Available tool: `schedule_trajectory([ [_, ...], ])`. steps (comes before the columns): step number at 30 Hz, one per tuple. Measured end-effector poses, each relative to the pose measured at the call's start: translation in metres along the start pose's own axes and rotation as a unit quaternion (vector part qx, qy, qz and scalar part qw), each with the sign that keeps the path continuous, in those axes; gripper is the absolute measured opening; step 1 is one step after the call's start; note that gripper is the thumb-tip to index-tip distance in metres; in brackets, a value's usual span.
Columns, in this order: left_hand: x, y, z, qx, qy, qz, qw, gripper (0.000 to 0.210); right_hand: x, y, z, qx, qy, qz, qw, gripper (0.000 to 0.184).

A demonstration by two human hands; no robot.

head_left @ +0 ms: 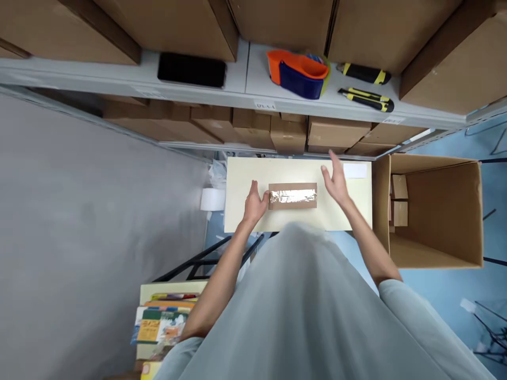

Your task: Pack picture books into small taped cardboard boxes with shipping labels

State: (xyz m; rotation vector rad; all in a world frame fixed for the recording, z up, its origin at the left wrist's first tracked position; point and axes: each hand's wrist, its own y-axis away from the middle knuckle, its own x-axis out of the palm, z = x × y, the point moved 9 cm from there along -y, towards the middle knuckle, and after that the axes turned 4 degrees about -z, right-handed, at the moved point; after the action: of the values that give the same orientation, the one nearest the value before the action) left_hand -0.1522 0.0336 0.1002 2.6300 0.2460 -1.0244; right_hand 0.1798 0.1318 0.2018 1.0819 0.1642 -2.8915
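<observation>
A small cardboard box (pixel 293 206) with shiny clear tape along its top lies flat on the cream tabletop (pixel 245 169). My left hand (pixel 254 205) is at the box's left end, fingers stretched out and thumb at its edge; whether it presses on the box I cannot tell. Off to the box's right, my right hand (pixel 336 182) is open, thumb and fingers apart, holding nothing. Just right of those fingers a white paper label (pixel 355 170) lies on the table.
A large open carton (pixel 435 211) with small boxes inside stands at the table's right end. On the shelf (pixel 245 79) above are a black phone (pixel 192 69), an orange and blue tape dispenser (pixel 299 74) and two utility knives (pixel 364 74). A white roll (pixel 213 199) sits at left.
</observation>
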Motion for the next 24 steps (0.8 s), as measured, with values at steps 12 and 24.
schedule_trajectory([
  [12,0.057,0.043,-0.009,-0.104,0.015,-0.007,0.994,0.099,0.102,0.115,-0.056,0.230,-0.109,0.110,0.961,0.107],
  [24,0.073,0.042,-0.018,-0.102,-0.068,-0.076,0.990,0.115,0.122,0.109,-0.052,0.182,0.022,0.162,0.970,0.096],
])
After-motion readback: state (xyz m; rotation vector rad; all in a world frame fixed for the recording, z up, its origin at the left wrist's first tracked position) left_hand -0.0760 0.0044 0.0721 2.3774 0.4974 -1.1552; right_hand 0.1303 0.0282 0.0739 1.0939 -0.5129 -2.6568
